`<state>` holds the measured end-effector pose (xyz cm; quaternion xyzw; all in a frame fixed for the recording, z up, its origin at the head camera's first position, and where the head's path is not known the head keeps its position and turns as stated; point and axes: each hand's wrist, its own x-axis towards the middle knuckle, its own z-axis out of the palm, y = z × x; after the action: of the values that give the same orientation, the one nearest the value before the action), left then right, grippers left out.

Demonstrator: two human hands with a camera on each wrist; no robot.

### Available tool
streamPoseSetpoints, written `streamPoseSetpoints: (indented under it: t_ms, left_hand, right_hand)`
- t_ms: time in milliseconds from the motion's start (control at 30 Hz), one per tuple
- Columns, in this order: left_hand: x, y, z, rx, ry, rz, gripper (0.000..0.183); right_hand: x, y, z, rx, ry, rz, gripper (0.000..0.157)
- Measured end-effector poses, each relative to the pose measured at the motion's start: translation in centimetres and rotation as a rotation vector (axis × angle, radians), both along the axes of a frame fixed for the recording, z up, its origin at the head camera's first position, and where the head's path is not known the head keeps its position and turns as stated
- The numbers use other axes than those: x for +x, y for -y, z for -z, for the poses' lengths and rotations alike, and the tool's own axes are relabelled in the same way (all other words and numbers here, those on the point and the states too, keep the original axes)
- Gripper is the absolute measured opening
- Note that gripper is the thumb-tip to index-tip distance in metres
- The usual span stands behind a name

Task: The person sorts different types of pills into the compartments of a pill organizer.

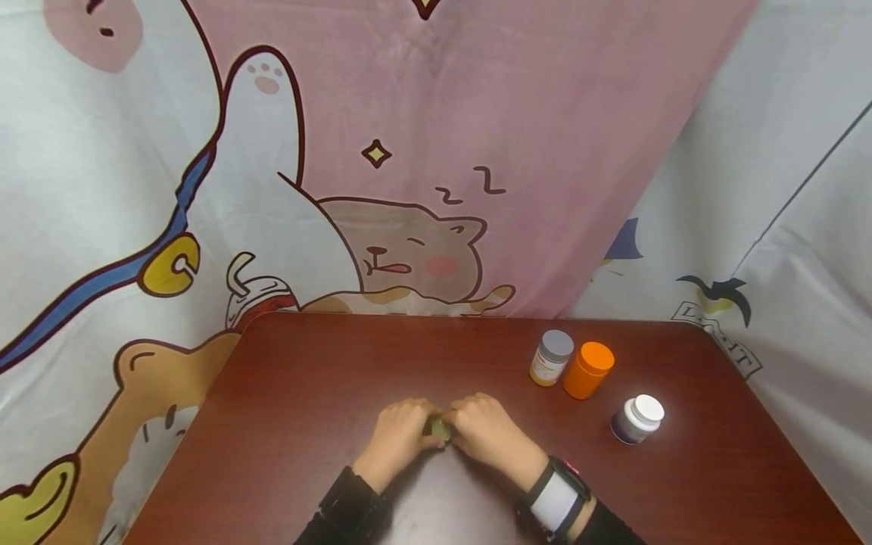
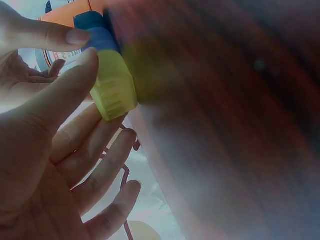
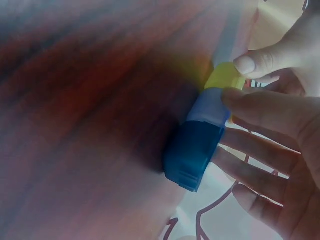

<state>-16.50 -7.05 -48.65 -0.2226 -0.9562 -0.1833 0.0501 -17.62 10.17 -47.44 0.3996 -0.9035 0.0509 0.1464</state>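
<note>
Between both hands, low over the table, is a small plastic pill box (image 1: pixel 440 428) with yellow, blue and teal sections in a row. My left hand (image 1: pixel 397 437) pinches it at the yellow section (image 2: pixel 116 82), thumb in front and fingers behind. From the other side, my right hand (image 1: pixel 493 435) grips it with the thumb on the blue section. The teal section (image 3: pixel 192 152) sticks out at that end in the right wrist view. In the head view the hands cover most of the box, and whether any lid is raised cannot be seen.
On the brown wooden table (image 1: pixel 327 356), a grey-lidded bottle (image 1: pixel 553 356) and an orange bottle (image 1: pixel 589 369) stand side by side at the back right. Nearer the right edge is a dark, white-capped bottle (image 1: pixel 637 418). A printed cloth (image 1: pixel 579 113) hangs behind.
</note>
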Motion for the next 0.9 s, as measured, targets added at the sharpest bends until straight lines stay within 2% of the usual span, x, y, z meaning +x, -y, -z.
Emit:
streamPoseSetpoints:
  t_ms: [233, 367, 467, 533, 667, 767, 900]
  left_hand:
    - [-0.1, -0.1, 0.0, -0.015, 0.010, 0.001, 0.045]
    - [-0.1, 0.0, 0.0, -0.014, 0.021, -0.007, 0.044]
    - [0.0, 0.1, -0.1, -0.018, 0.021, -0.011, 0.044]
    - [0.0, 0.1, -0.1, -0.020, 0.020, -0.010, 0.044]
    - [-0.1, 0.1, -0.4, -0.021, 0.015, -0.008, 0.044]
    - [-0.2, 0.1, -0.5, -0.023, 0.007, 0.003, 0.042]
    - [-0.2, 0.0, -0.5, -0.042, -0.016, 0.017, 0.041]
  right_hand:
    - [-0.3, -0.4, -0.6, 0.027, 0.061, -0.025, 0.017]
    - [-0.7, -0.8, -1.0, 0.017, 0.163, -0.040, 0.016]
    - [-1.1, -1.1, -1.4, -0.014, 0.222, -0.009, 0.015]
    - [-1.4, -1.3, -1.6, -0.033, 0.213, 0.026, 0.013]
    - [-2.2, -1.4, -1.7, -0.070, 0.127, 0.089, 0.010]
    - [-2.8, -1.3, -1.3, -0.098, 0.069, 0.135, 0.009]
    - [-3.4, -1.1, -0.7, -0.126, 0.038, 0.190, 0.007]
